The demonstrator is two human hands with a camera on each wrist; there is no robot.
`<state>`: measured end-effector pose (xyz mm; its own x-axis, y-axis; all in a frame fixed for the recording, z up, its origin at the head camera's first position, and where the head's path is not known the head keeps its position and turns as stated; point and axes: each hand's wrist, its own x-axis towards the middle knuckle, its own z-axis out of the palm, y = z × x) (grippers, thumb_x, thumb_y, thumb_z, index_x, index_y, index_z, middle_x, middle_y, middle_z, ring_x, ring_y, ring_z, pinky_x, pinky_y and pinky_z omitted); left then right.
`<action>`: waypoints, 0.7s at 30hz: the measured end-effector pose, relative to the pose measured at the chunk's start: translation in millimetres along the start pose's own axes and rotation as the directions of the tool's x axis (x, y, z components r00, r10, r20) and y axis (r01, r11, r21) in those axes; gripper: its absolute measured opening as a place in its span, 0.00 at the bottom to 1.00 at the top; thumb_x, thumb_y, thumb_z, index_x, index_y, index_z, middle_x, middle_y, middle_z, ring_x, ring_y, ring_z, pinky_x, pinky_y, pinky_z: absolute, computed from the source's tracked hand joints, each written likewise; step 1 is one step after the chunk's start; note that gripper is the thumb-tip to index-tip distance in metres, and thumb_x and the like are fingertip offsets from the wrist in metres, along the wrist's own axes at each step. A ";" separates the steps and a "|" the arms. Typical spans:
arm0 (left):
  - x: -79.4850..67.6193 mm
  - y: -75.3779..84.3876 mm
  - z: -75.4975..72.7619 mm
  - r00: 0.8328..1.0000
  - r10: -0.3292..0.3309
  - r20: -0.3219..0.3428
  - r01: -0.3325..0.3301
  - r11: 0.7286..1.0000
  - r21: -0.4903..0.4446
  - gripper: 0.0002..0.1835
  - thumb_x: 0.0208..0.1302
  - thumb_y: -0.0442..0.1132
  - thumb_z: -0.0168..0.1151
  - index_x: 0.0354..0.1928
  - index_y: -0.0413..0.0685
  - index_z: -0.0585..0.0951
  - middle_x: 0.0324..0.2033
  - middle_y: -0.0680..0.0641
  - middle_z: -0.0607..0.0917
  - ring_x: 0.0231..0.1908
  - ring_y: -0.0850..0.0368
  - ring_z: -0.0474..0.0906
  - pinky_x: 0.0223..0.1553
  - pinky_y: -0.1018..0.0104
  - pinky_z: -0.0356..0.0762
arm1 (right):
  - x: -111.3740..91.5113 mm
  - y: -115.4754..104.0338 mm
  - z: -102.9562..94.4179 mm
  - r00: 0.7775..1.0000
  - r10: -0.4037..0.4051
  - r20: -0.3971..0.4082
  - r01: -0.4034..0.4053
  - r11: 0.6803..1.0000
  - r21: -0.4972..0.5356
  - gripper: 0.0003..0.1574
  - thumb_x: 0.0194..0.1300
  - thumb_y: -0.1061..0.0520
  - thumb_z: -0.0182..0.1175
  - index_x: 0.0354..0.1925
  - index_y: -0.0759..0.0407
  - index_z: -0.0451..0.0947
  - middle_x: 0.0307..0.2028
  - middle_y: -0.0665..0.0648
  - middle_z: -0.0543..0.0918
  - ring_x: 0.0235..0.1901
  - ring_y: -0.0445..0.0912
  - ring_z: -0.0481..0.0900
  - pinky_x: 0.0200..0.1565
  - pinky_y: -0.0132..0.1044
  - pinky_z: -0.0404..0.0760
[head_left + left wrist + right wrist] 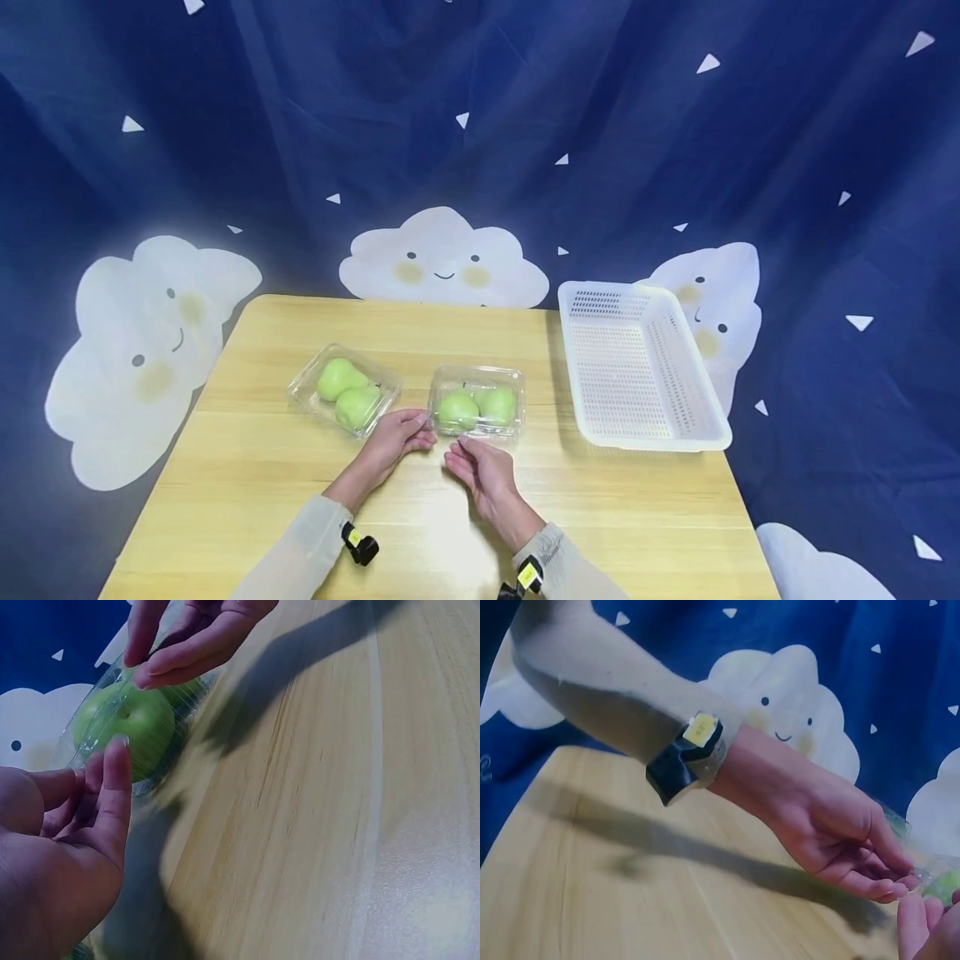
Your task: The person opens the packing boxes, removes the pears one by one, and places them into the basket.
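Note:
A clear plastic clamshell box (480,372) lies in front of me, with two round green pears (457,412) inside. My left hand (390,442) pinches the rim at its near left corner. In the left wrist view, thumb and fingers of my right hand (202,637) pinch the same rim farther along, while my left hand (71,840) is at the lower left. The right wrist view shows the left hand (832,832) coming across to the box, part of which is cut off. To the left lies a second clear box (303,387), also holding two green pears (339,378).
A white slotted plastic basket (708,417) stands at the table's right side, its far end near the back edge. The wooden table (262,492) ends before a dark blue curtain (420,67) with white clouds and triangles.

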<state>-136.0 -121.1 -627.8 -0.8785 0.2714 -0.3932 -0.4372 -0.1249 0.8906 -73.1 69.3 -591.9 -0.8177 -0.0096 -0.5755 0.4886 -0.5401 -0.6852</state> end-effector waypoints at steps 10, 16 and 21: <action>0.4 0.1 -1.2 1.000 0.002 0.027 -0.002 1.000 -0.019 0.23 0.76 0.33 0.56 0.64 0.21 0.70 0.39 0.44 0.89 0.36 0.59 0.88 0.44 0.68 0.89 | 0.1 3.0 3.8 1.000 0.002 -0.019 -0.001 0.997 0.073 0.26 0.71 0.62 0.63 0.60 0.78 0.73 0.36 0.59 0.91 0.34 0.45 0.92 0.47 0.36 0.89; 1.6 -2.7 0.6 1.000 0.010 0.021 -0.010 1.000 0.003 0.23 0.74 0.32 0.59 0.64 0.22 0.71 0.39 0.43 0.89 0.36 0.58 0.88 0.43 0.68 0.89 | 0.0 3.2 4.8 0.999 -0.007 -0.043 0.011 0.994 0.107 0.27 0.72 0.61 0.62 0.61 0.78 0.72 0.34 0.57 0.91 0.34 0.44 0.91 0.47 0.36 0.89; 2.9 -3.7 2.2 1.000 0.014 0.017 -0.014 1.000 -0.008 0.24 0.72 0.31 0.61 0.64 0.22 0.71 0.37 0.43 0.90 0.35 0.58 0.88 0.42 0.68 0.89 | 1.9 4.1 3.6 0.998 -0.015 -0.061 0.022 0.993 0.115 0.23 0.72 0.61 0.62 0.58 0.76 0.73 0.33 0.56 0.90 0.34 0.44 0.91 0.46 0.36 0.89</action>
<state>-136.5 -117.8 -631.8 -0.8812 0.2861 -0.3763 -0.4262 -0.1364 0.8943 -73.7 64.0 -594.2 -0.8049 0.0496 -0.5913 0.4323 -0.6336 -0.6417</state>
